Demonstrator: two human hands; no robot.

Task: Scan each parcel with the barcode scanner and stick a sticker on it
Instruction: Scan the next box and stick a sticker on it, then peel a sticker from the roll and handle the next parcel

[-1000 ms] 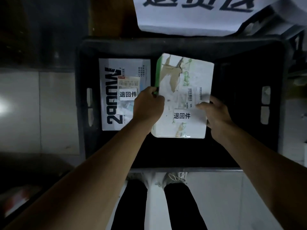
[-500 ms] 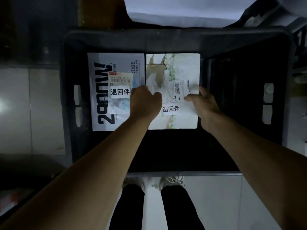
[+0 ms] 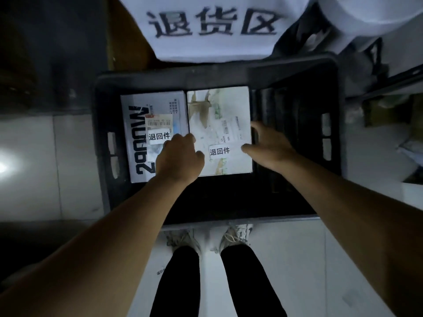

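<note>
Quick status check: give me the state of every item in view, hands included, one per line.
Left parcel: flat in the crate, 退回件 sticker on.
Right parcel: flat beside it, edges touching, sticker on, top paper torn.
Black crate: on the floor, right part bare.
Left hand: fingers curled, over the seam between parcels; grip unclear.
Right hand: open, at the right parcel's right edge.
Sign 退货区: behind the crate.

matt black plastic crate (image 3: 103, 143), torn cardboard parcel (image 3: 217, 115) with white paper sticker (image 3: 219, 151), glossy floor tiles (image 3: 29, 156).
</note>
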